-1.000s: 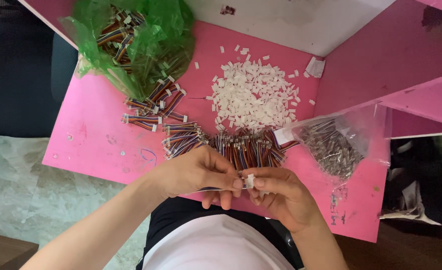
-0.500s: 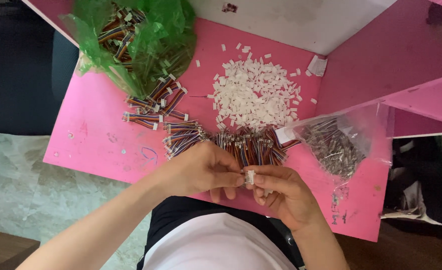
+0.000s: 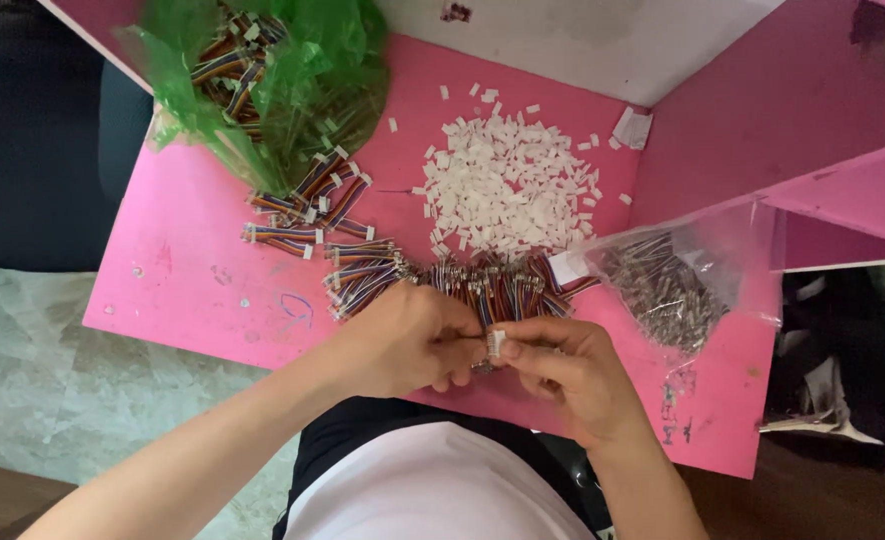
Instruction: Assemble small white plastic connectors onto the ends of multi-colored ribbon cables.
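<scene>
We are at the fitting step: our left hand (image 3: pixel 402 340) pinches a thin wire lead (image 3: pixel 467 337), and our right hand (image 3: pixel 572 375) clamps a small white connector housing (image 3: pixel 496 343) at the near edge of the pink surface (image 3: pixel 192 270). They meet just in front of the row of coloured wire bundles (image 3: pixel 462 280). The next move, we judge, calls for steady alignment of lead and housing.

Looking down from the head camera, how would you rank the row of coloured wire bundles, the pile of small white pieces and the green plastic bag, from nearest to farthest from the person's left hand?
1. Row of coloured wire bundles: just beyond the left hand, at the table's near edge.
2. Pile of small white pieces: mid-table, farther back and a little right.
3. Green plastic bag: far left corner, holding more wire bundles.
</scene>
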